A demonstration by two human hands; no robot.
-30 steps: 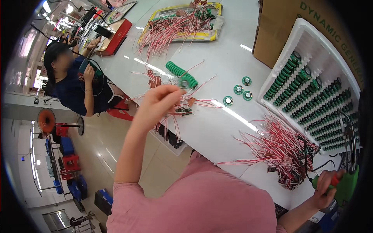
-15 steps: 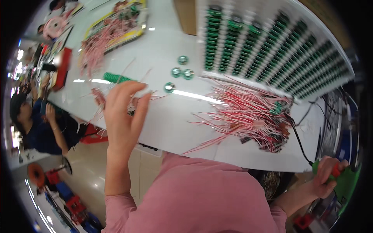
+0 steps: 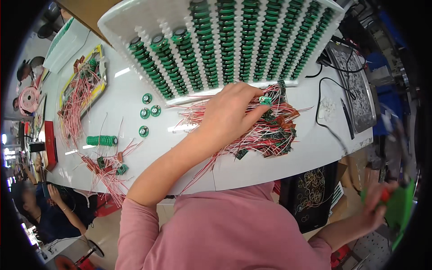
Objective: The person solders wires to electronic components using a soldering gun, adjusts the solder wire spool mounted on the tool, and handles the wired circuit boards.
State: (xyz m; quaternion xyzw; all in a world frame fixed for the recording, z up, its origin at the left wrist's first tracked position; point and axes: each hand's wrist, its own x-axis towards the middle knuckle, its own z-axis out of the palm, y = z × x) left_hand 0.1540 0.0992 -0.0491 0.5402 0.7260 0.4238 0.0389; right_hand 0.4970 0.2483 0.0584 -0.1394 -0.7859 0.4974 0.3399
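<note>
Over a heap of small circuit boards with red and white wires (image 3: 270,130), my left hand (image 3: 227,112) closes its thumb and forefinger on a small green circuit board (image 3: 265,101). Some of the heap is hidden under that hand and forearm. Off to the far right, beyond the table's edge, my right hand (image 3: 375,204) grips a green handheld tool (image 3: 399,216) with a red part near the fingers; its upper end is blurred. Behind the heap, a white tray (image 3: 119,27) bears rows of stacked green round parts.
Several loose round green parts (image 3: 145,112) lie left of the tray. Further left are a green coil (image 3: 101,141), more wired boards (image 3: 105,168) and a yellow-rimmed tray (image 3: 103,76). A black cord (image 3: 319,103) curves across the right side. Another person (image 3: 49,211) sits at far left.
My left hand has gone from beside the green coil to the wire heap and now pinches a small board. The view has turned rightward. My right hand still holds the green tool.
</note>
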